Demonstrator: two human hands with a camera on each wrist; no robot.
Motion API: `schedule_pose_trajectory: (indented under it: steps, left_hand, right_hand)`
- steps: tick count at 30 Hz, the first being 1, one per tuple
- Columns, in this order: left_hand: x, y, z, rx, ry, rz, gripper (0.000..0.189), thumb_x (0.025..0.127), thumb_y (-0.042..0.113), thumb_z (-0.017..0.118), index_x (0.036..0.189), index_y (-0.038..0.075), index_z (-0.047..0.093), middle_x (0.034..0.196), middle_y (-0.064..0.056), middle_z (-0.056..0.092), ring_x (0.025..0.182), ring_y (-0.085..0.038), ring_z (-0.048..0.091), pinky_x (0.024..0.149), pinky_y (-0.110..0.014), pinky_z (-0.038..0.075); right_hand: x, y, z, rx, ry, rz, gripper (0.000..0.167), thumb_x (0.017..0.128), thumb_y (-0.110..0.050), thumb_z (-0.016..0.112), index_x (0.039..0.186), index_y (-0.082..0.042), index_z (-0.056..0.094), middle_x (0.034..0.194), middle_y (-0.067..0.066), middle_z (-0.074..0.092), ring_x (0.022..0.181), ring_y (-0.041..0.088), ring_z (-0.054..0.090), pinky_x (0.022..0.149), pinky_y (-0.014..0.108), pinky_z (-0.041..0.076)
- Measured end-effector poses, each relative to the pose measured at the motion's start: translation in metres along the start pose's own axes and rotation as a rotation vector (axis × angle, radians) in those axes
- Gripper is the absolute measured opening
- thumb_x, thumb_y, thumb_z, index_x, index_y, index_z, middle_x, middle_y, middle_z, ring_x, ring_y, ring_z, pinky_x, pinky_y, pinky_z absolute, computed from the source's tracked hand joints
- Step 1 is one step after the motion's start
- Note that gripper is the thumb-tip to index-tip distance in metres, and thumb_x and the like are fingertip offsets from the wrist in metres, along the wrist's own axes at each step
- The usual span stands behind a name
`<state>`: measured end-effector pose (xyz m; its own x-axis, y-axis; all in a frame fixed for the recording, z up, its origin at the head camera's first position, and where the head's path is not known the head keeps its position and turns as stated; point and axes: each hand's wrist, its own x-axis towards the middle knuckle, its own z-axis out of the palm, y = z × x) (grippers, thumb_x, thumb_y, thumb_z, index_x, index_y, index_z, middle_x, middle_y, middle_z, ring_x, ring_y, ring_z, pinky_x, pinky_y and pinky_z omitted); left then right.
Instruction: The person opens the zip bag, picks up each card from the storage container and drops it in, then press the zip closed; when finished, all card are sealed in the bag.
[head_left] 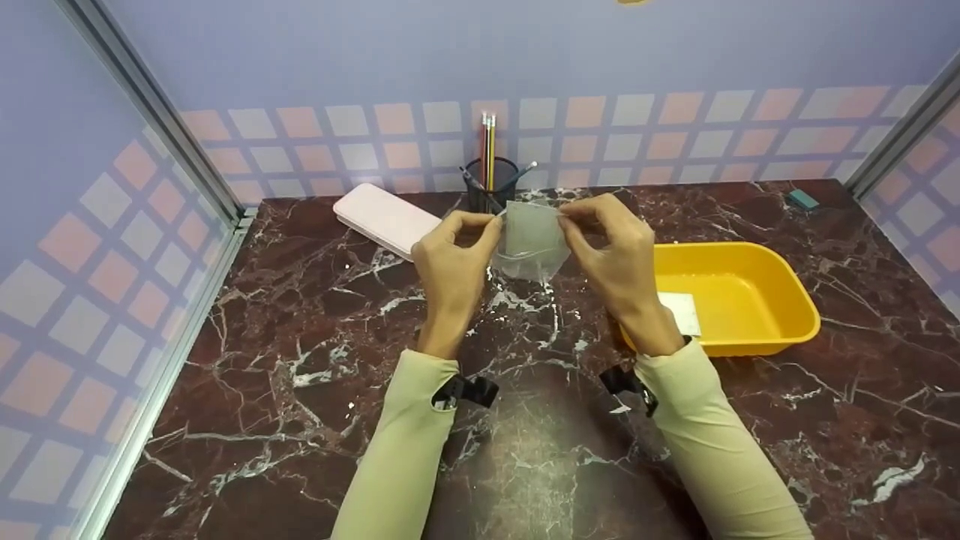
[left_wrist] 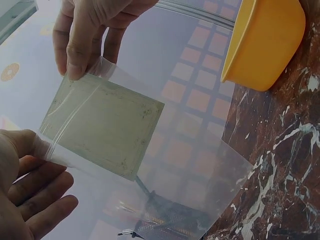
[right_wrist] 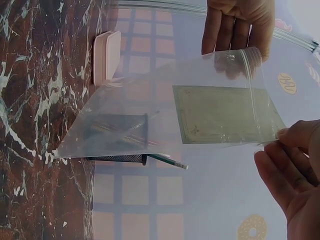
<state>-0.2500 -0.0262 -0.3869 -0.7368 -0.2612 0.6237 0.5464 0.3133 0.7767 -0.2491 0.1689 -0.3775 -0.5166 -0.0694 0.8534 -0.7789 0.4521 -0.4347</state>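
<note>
A clear zip bag (head_left: 534,268) hangs above the table, stretched between both hands. Inside it, near the zip end, lies a flat pale-green square card or paper (left_wrist: 107,125) with a faint patterned border. My left hand (head_left: 454,274) pinches one top corner of the bag between thumb and index finger, its other fingers loosely bent. The opposite top corner is pinched by my right hand (head_left: 619,259). In the right wrist view, the zip strip (right_wrist: 252,92) crosses over the card, whose end reaches close to the right fingertips. The bag's lower part looks flat, with the background showing through.
Behind the bag stands a black mesh pencil cup (head_left: 491,187) with several pencils. A pink case (head_left: 386,214) lies left of it. The yellow basin (head_left: 742,300) at the right holds a white square item (head_left: 682,313). A small teal block (head_left: 803,199) sits far right.
</note>
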Motion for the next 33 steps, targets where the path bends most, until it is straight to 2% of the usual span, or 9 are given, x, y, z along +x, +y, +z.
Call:
schedule_pose_trajectory:
  steps: [8, 16, 24, 33]
  left_hand:
    - [0.002, -0.005, 0.002, 0.028, 0.027, 0.083, 0.006, 0.086, -0.001, 0.082, 0.084, 0.000, 0.076, 0.081, -0.008, 0.076, 0.068, -0.018, 0.068, 0.067, -0.030, 0.060]
    - [0.002, -0.006, 0.001, 0.038, 0.073, 0.114, 0.008, 0.083, -0.002, 0.081, 0.081, 0.000, 0.074, 0.079, -0.008, 0.075, 0.069, -0.020, 0.069, 0.067, -0.029, 0.059]
    - [0.002, -0.007, 0.002, 0.044, 0.104, 0.100, 0.010, 0.082, -0.002, 0.082, 0.079, 0.000, 0.072, 0.079, -0.009, 0.075, 0.067, -0.021, 0.069, 0.065, -0.028, 0.060]
    - [0.005, -0.009, -0.002, 0.050, 0.125, 0.075, 0.010, 0.082, -0.002, 0.081, 0.079, 0.000, 0.073, 0.076, -0.008, 0.074, 0.064, -0.019, 0.068, 0.062, -0.029, 0.060]
  right_hand:
    - [0.001, 0.000, 0.000, 0.002, -0.042, -0.012, 0.012, 0.088, 0.011, 0.078, 0.098, 0.009, 0.072, 0.096, 0.019, 0.074, 0.084, 0.028, 0.073, 0.080, 0.027, 0.061]
    - [0.004, -0.002, 0.000, -0.018, -0.104, -0.011, 0.014, 0.088, 0.011, 0.077, 0.100, 0.007, 0.072, 0.097, 0.018, 0.073, 0.084, 0.029, 0.072, 0.079, 0.030, 0.062]
    - [0.004, 0.000, -0.003, -0.021, -0.192, 0.000, 0.016, 0.088, 0.011, 0.078, 0.103, 0.008, 0.072, 0.098, 0.020, 0.071, 0.087, 0.029, 0.072, 0.076, 0.038, 0.064]
    - [0.016, -0.002, -0.020, -0.034, -0.261, 0.001, 0.017, 0.089, 0.008, 0.079, 0.105, 0.007, 0.073, 0.102, 0.018, 0.073, 0.089, 0.028, 0.073, 0.079, 0.029, 0.063]
